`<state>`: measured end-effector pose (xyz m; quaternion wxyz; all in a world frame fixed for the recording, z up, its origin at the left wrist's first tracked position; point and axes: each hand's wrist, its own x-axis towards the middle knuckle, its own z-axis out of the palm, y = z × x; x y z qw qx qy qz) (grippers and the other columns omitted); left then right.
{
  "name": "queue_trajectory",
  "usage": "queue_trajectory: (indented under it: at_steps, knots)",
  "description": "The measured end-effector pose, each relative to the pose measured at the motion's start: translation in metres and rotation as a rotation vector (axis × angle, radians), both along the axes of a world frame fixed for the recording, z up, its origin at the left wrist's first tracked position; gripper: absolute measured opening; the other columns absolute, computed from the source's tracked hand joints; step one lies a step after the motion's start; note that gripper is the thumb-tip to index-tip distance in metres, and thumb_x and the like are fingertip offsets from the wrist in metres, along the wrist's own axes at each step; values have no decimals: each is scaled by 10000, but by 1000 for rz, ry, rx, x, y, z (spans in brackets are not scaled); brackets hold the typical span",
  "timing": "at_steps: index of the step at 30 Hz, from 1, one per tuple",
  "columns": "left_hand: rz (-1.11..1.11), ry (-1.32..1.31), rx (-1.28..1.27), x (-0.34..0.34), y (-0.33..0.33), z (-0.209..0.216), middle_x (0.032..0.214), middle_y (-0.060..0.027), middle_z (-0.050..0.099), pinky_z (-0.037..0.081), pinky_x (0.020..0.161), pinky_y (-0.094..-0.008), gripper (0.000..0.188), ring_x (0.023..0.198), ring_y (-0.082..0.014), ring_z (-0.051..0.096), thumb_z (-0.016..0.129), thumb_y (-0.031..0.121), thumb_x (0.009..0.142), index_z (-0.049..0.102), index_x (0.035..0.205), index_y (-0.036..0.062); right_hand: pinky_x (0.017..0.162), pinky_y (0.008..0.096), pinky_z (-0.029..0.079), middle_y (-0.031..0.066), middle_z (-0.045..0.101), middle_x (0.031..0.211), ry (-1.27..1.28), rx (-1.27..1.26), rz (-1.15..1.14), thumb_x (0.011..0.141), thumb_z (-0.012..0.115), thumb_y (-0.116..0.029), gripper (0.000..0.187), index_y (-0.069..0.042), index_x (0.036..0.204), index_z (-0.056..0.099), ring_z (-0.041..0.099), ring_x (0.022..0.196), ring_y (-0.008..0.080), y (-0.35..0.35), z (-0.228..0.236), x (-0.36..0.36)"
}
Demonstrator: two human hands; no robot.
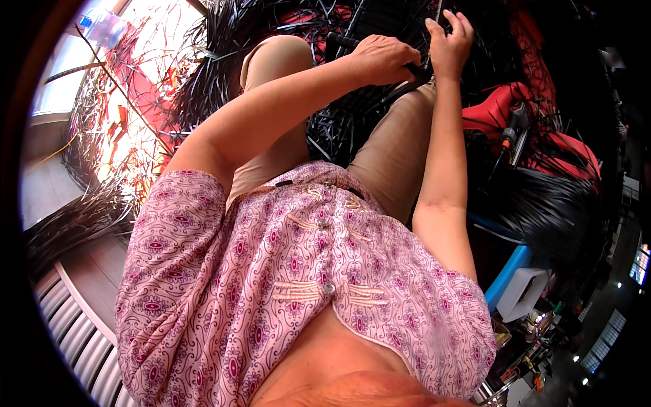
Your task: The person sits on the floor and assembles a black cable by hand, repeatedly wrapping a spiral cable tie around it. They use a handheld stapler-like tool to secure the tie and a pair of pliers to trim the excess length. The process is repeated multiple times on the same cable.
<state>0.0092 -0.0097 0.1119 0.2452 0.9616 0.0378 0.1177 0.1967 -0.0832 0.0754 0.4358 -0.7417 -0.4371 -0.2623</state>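
Observation:
My left hand (386,60) reaches across above my knees, its fingers curled and closed on a dark piece that looks like black plastic strip (415,70). How far that piece runs is hard to make out in the shadow. Farther off and to the right, my right hand (451,46) is raised with fingers bent and thumb apart from them. A thin pale strip (441,8) passes by its thumb and fingertips; no firm grip on it shows. Between and beyond my knees lies a dark framework (352,41) among more black strips.
Long black strips (217,61) are heaped at the far left on red cloth, partly in glaring sunlight. A red thing (491,108) and a dark tool with an orange part (507,139) lie at my right. Nearer stand a blue container (510,271) and a white box (522,295).

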Motion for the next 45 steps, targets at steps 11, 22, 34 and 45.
queue_trajectory:
  at_steps: [11, 22, 34, 45]
  knots:
    - [-289, 136, -224, 50, 18, -17, 918, -132, 713, 533, 791, -404, 394, 891, -316, 692, 814, 201, 687, 682, 1018, 33, 792, 305, 538, 97, 747, 964, 538, 11, -80, 916, 703, -111, 201, 20, 1068, 720, 680, 850, 158, -118, -13, -109]
    - [-353, 118, -248, 47, 26, -23, 956, -135, 714, 534, 802, -401, 439, 911, -303, 690, 806, 194, 666, 680, 1058, 42, 581, 351, 466, 75, 684, 693, 674, -304, -36, 891, 700, -272, 218, -79, 812, 763, 615, 581, 203, -122, -23, -124]
    - [-118, -58, -105, 9, 7, -4, 844, -152, 716, 519, 766, -462, 377, 856, -362, 688, 716, 442, 842, 714, 1010, 105, 641, 207, 474, 20, 683, 843, 1288, 112, 218, 960, 670, -167, 191, -3, 1047, 718, 605, 734, 72, -100, 35, -85]
    - [-73, -8, -97, 13, 8, -4, 856, -113, 732, 545, 771, -436, 385, 859, -328, 708, 737, 443, 811, 742, 996, 106, 566, 246, 458, -25, 681, 721, 728, -187, 217, 886, 757, -134, 144, 9, 904, 772, 557, 645, 38, -71, 52, -74]
